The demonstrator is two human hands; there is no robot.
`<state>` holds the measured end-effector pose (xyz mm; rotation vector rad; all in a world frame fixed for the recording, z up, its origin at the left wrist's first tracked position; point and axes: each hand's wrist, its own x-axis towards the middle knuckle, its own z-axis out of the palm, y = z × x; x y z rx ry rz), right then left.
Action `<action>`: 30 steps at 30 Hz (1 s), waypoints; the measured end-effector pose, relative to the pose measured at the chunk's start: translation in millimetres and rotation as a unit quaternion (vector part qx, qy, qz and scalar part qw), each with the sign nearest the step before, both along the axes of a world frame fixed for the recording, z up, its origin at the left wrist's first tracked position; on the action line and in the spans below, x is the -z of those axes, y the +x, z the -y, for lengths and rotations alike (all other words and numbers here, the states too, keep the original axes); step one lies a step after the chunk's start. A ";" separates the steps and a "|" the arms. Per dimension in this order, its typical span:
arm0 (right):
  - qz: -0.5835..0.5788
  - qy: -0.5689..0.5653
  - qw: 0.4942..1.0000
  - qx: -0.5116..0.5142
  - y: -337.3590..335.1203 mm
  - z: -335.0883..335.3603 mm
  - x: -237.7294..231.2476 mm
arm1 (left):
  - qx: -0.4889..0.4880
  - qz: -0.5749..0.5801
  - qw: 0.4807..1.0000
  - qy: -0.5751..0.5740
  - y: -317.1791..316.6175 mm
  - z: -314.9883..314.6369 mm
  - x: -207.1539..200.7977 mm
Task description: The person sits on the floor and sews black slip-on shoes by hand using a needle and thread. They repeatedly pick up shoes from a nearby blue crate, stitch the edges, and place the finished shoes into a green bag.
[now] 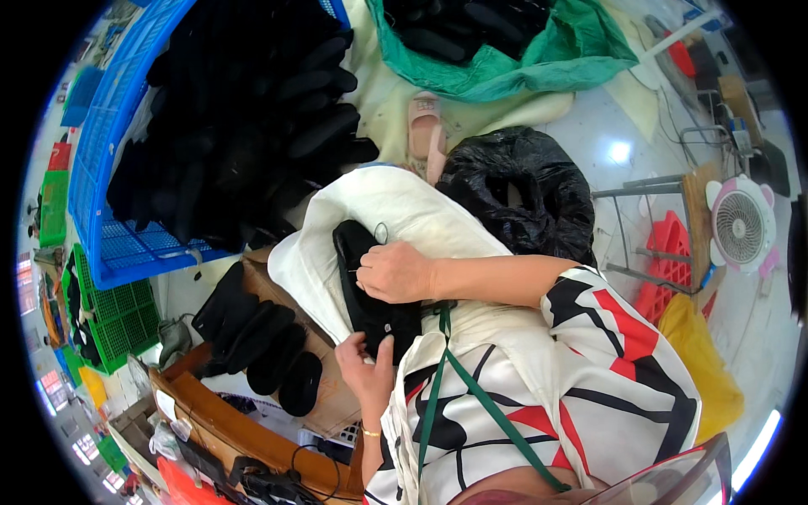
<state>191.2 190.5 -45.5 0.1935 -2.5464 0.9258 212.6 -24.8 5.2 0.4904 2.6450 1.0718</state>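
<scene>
A black cloth shoe (370, 307) lies across the white apron (324, 219) on my lap. At its near end my left hand (366, 370) grips the edge, thumb on one side and fingers on the other. My right hand (394, 272) is over the middle of the shoe, fingertips pinched together at its opening; what they pinch is too small to make out. A small round loop (381, 232) lies on the apron beside my right knuckles. A tiny pale spot (387, 328) shows on the shoe between my hands.
A blue crate (93, 198) heaped with black shoes stands at far left. Several black shoes (257, 337) lie on cardboard beside a wooden drawer (198, 412). Ahead are a green sack (581, 59), pink slippers (425, 126) and a black plastic bag (539, 181). A fan (743, 223) stands right.
</scene>
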 end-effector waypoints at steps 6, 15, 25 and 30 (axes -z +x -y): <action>-0.098 -0.011 0.995 -0.013 0.7 -0.9 -25.6 | -0.126 0.321 0.935 0.079 16.1 7.0 6.3; -0.177 0.062 0.979 0.081 -1.3 -61.8 -86.1 | -0.126 -0.029 0.970 0.204 -79.7 54.0 -59.1; -0.001 0.104 0.991 0.088 31.7 -107.3 -53.9 | -0.021 0.052 0.986 0.157 -167.9 24.4 13.8; 0.101 0.076 0.990 0.056 32.0 -119.3 -37.4 | -0.124 -0.161 0.979 -0.010 -152.5 16.3 -2.1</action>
